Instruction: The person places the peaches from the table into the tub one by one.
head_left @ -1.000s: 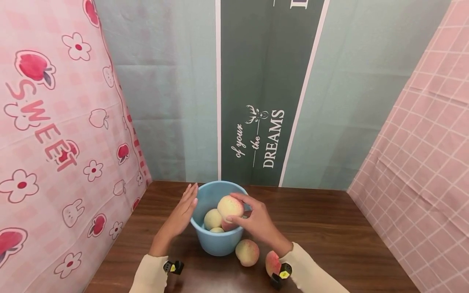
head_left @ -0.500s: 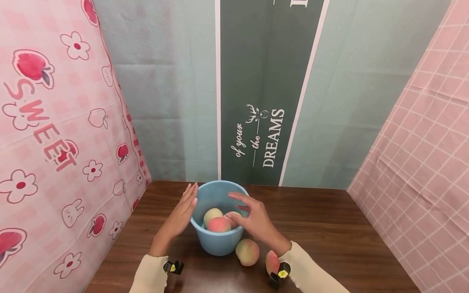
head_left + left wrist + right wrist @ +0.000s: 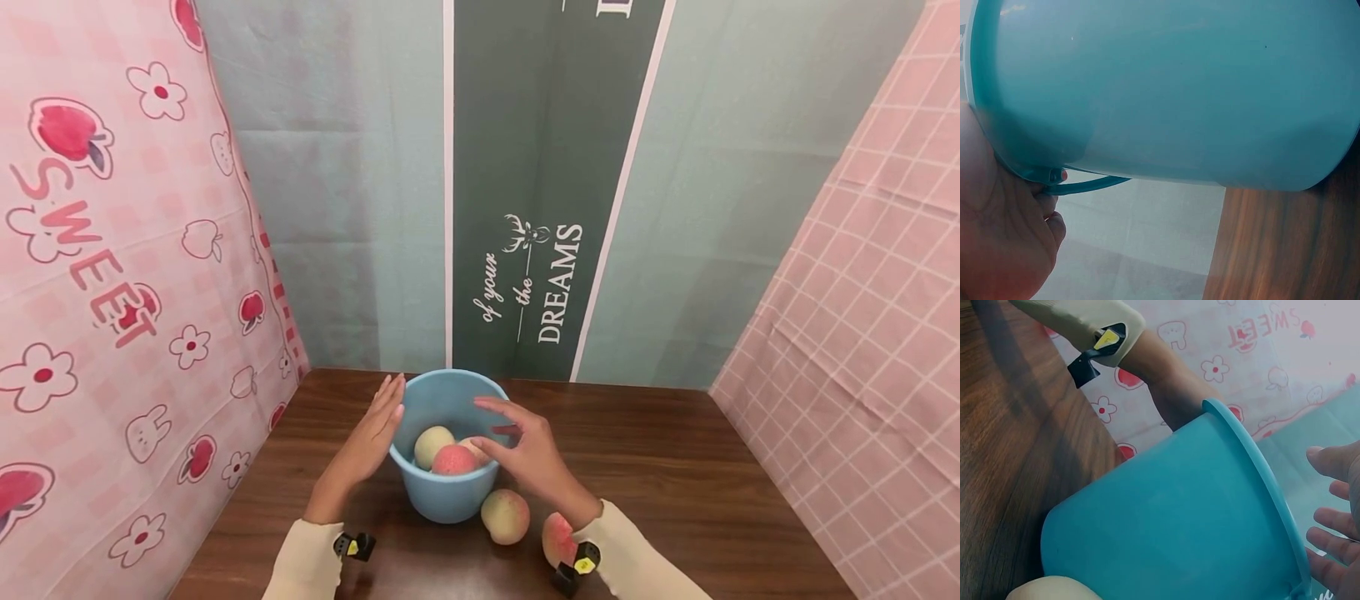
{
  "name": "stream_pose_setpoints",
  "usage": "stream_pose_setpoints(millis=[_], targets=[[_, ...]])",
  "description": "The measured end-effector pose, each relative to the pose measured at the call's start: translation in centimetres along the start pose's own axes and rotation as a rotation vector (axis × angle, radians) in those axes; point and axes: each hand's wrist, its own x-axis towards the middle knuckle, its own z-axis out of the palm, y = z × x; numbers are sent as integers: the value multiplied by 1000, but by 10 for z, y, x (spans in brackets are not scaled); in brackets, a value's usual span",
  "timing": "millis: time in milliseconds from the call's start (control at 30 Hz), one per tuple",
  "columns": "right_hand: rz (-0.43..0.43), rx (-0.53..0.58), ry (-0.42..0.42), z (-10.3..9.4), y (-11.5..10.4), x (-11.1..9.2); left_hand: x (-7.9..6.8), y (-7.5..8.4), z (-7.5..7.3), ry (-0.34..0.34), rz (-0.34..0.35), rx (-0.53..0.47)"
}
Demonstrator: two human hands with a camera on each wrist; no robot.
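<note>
Since one second earlier, a peach has passed from the right hand [image 3: 528, 446] into the single round, light-blue plastic bucket [image 3: 442, 502]. Five peaches are visible: inside, one pinkish-red peach [image 3: 454, 460], one pale-yellow peach [image 3: 432, 446] and one partly hidden peach [image 3: 473, 451]; on the brown wood-grain table [image 3: 637, 450], one red-blushed yellow peach [image 3: 505, 517] and one redder peach [image 3: 557, 540]. The right hand, fingers apart and holding nothing, is just beside the inner three. The left hand [image 3: 377, 432], fingers straight, rests against the opposite side.

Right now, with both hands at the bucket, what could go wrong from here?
The yellowish peach beside the blue bucket could roll if bumped. The redder peach near the right sleeve might be knocked if that arm moves. The left hand lies against the blue bucket, so a push might shift it.
</note>
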Motion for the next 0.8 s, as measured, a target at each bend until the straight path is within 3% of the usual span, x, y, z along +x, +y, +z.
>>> stream_pose_setpoints(millis=[233, 467, 667, 800], targets=[[-5, -16, 23, -6, 19, -4, 0, 0, 0, -4, -9, 0], [19, -11, 31, -14, 17, -7, 0, 0, 1, -3, -19, -8], [40, 9, 40, -22, -5, -9, 1, 0, 1, 4, -13, -8], [37, 3, 57, -26, 7, -11, 2, 1, 1, 8, -13, -7]])
